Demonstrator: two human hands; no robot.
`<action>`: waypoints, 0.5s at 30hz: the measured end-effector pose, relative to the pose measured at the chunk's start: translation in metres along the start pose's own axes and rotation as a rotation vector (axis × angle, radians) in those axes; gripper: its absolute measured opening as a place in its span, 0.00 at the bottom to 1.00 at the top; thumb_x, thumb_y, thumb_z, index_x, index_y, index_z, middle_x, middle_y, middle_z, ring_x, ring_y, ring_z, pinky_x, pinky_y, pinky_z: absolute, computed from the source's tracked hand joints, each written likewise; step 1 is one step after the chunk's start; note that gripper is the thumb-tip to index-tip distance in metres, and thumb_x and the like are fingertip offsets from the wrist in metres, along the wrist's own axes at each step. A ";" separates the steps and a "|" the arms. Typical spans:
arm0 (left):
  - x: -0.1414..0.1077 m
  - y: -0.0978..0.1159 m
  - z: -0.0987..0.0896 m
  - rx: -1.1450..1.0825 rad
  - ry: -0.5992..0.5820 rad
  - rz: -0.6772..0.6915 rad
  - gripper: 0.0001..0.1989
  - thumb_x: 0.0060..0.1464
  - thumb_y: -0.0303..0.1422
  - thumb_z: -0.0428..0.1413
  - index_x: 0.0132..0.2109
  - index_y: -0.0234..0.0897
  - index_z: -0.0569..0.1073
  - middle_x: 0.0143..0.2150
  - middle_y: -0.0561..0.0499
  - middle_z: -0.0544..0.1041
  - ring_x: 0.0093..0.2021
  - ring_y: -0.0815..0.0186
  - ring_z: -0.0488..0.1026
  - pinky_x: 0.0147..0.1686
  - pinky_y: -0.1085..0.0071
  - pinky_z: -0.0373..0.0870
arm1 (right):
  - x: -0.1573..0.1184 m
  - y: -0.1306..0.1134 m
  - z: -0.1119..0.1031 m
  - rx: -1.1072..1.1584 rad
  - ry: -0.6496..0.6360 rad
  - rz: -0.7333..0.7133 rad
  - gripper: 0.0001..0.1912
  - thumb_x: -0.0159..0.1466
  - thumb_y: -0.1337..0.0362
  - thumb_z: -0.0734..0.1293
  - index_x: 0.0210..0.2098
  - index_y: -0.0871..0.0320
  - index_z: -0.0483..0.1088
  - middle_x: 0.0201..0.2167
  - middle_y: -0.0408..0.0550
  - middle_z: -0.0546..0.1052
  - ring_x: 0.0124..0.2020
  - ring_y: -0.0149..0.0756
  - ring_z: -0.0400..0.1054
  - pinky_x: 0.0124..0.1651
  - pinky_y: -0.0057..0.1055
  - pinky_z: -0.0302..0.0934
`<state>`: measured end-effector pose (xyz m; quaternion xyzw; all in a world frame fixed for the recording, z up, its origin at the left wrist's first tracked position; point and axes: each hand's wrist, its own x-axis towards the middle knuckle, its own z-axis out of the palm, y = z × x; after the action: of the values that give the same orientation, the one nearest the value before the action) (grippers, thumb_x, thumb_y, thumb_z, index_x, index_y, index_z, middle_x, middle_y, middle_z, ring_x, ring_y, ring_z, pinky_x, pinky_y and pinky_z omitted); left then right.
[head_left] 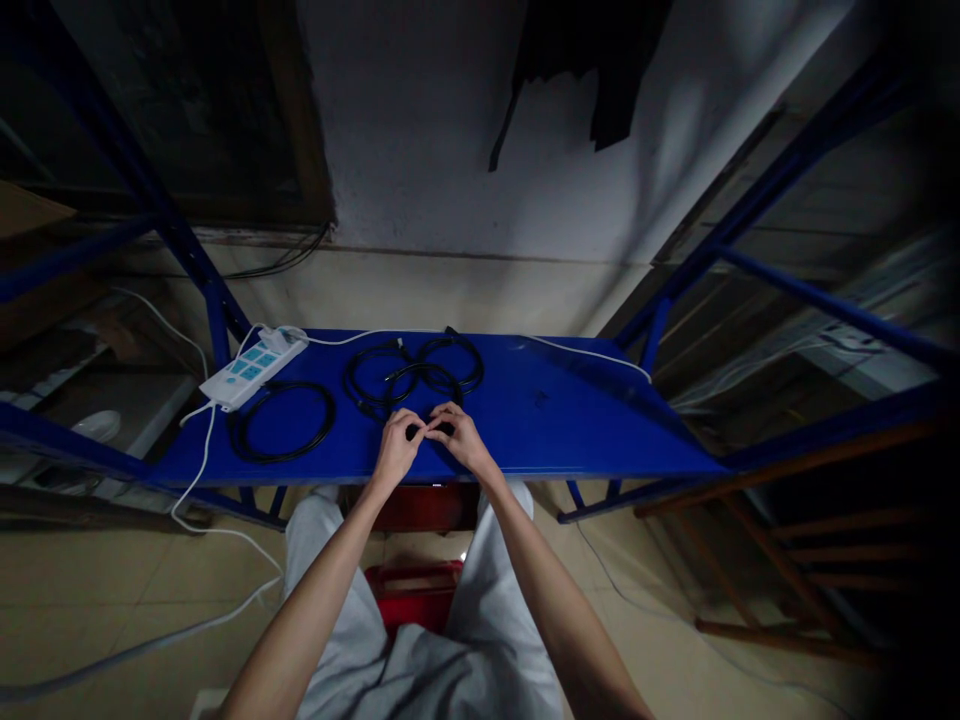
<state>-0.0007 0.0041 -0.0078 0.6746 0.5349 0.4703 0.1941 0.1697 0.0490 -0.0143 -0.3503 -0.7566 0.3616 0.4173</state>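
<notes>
My left hand (399,440) and my right hand (457,435) meet at the front of the blue shelf (570,420). Thumbs and fingertips are pinched together on both, and something small and dark shows between them, too unclear to name. Just beyond my fingers lie overlapping loops of black cable (477,365), with a light-coloured plug end near the back. A separate coiled black cable (330,420) rests to the left of my left hand.
A white power strip (251,372) with blue-green sockets sits at the shelf's left end. A thin white cord (585,350) runs along the back edge. Blue frame posts stand at both sides. Red containers are below, between my legs.
</notes>
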 end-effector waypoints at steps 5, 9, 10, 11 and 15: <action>0.000 0.002 -0.002 -0.006 0.002 -0.013 0.04 0.59 0.30 0.58 0.35 0.39 0.76 0.39 0.48 0.75 0.43 0.62 0.73 0.46 0.66 0.68 | 0.000 -0.001 0.003 -0.054 -0.052 -0.017 0.07 0.61 0.60 0.74 0.37 0.55 0.78 0.43 0.52 0.75 0.47 0.43 0.67 0.53 0.41 0.60; -0.001 0.001 -0.002 -0.025 0.002 -0.005 0.05 0.59 0.30 0.58 0.34 0.39 0.76 0.38 0.49 0.76 0.43 0.62 0.73 0.47 0.66 0.68 | -0.001 -0.004 0.005 -0.060 -0.076 -0.017 0.04 0.61 0.62 0.73 0.35 0.56 0.79 0.41 0.52 0.76 0.46 0.42 0.68 0.51 0.40 0.61; -0.002 0.001 -0.002 -0.032 0.000 -0.003 0.05 0.59 0.30 0.58 0.34 0.39 0.76 0.38 0.49 0.76 0.42 0.63 0.73 0.46 0.66 0.68 | -0.001 -0.004 0.005 -0.051 -0.072 -0.006 0.04 0.61 0.63 0.73 0.35 0.56 0.79 0.40 0.51 0.76 0.45 0.42 0.68 0.51 0.39 0.61; -0.002 0.000 -0.001 -0.040 -0.003 -0.001 0.04 0.59 0.31 0.59 0.34 0.39 0.76 0.38 0.49 0.76 0.42 0.63 0.73 0.46 0.66 0.68 | -0.001 -0.004 0.004 -0.038 -0.066 0.006 0.03 0.61 0.63 0.73 0.34 0.56 0.79 0.39 0.51 0.76 0.44 0.42 0.69 0.51 0.39 0.61; -0.003 0.000 -0.001 -0.045 -0.020 0.003 0.04 0.59 0.32 0.59 0.34 0.39 0.76 0.38 0.49 0.76 0.42 0.62 0.73 0.46 0.66 0.68 | -0.002 -0.003 0.002 0.009 -0.019 0.026 0.01 0.61 0.66 0.73 0.32 0.56 0.79 0.37 0.50 0.77 0.41 0.41 0.70 0.50 0.38 0.61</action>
<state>-0.0011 0.0008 -0.0087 0.6756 0.5210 0.4757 0.2139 0.1677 0.0453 -0.0137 -0.3550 -0.7541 0.3737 0.4069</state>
